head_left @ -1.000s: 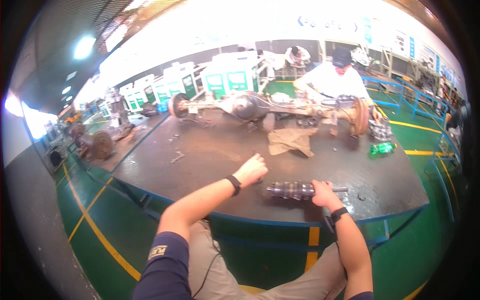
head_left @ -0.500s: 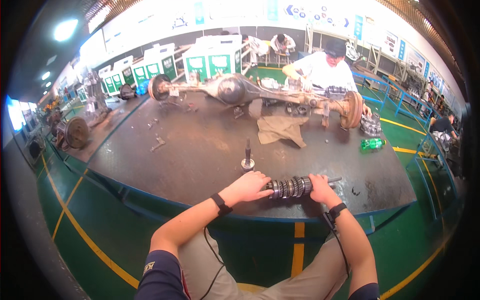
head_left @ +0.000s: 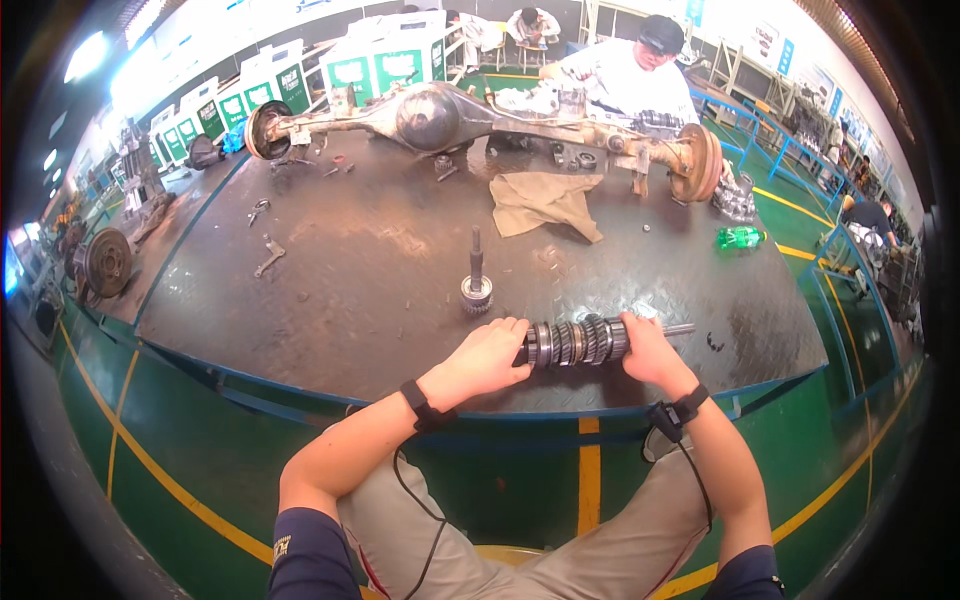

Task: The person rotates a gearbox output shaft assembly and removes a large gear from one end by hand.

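Observation:
Lying crosswise near the front edge of the metal table is a gear shaft (head_left: 578,343), a steel shaft stacked with several toothed gears. My left hand (head_left: 485,358) is closed round its left end, which the fingers hide. Round the right-hand gear my right hand (head_left: 652,352) is closed, and the thin bare end of the shaft sticks out beyond it. Just behind my left hand an input shaft with a round toothed base (head_left: 477,285) stands upright. Small dark curved pieces (head_left: 714,343) lie to the right of the gear shaft.
A rusty vehicle axle (head_left: 430,118) spans the far side of the table (head_left: 370,290). In front of it lies a brown cloth (head_left: 545,203). A green bottle (head_left: 740,238) rests at the right, a small metal lever (head_left: 269,256) at the left. Another person (head_left: 640,80) works behind the axle.
The view has tipped further down, so the table shows higher and larger. Both hands keep their hold on the gear shaft, which stays at about the same place on the table.

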Demonstrator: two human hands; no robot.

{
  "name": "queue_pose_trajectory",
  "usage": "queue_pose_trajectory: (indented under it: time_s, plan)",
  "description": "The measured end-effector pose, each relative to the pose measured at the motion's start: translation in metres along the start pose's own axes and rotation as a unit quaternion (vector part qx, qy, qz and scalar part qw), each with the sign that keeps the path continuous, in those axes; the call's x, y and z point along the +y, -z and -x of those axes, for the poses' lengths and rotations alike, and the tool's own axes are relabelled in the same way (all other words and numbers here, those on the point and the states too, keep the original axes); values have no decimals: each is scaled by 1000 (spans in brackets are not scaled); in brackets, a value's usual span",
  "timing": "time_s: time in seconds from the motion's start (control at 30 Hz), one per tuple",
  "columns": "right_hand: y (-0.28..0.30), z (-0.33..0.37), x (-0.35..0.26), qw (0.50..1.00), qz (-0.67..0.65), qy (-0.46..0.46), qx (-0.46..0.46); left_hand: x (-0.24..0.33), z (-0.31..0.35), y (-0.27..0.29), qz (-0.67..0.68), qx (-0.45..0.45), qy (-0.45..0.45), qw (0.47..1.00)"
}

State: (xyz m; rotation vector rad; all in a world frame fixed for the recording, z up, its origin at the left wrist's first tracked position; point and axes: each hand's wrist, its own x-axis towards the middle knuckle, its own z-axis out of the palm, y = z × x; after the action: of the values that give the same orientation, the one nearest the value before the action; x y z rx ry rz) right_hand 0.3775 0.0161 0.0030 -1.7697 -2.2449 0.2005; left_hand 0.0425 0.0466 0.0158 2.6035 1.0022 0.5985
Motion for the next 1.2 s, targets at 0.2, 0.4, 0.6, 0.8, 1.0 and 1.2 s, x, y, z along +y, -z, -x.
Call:
queue_pose_trajectory:
  time_s: [0.2, 0.4, 0.6, 0.8, 1.0, 1.2]
  plan:
    - [0, 0, -3, 1000, -3, -2, -10, 0, -1, 2, 22, 7, -32, 999]
    - [4, -7, 2, 998, -56, 25, -19, 8, -7, 4, 51, -34, 2, 998]
    - [9, -6, 1, 998, -53, 40, -17, 12, -12, -3, 74, -38, 26, 996]
    - [11, -9, 13, 993, -93, 73, -23, 11, -7, 6, 125, -48, 66, 989]
    - [15, -14, 9, 994, -83, 57, -50, 5, -2, 11, 143, -49, 88, 985]
    - [8, -8, -6, 996, -84, -6, -25, 7, -7, 1, 104, -10, 41, 994]
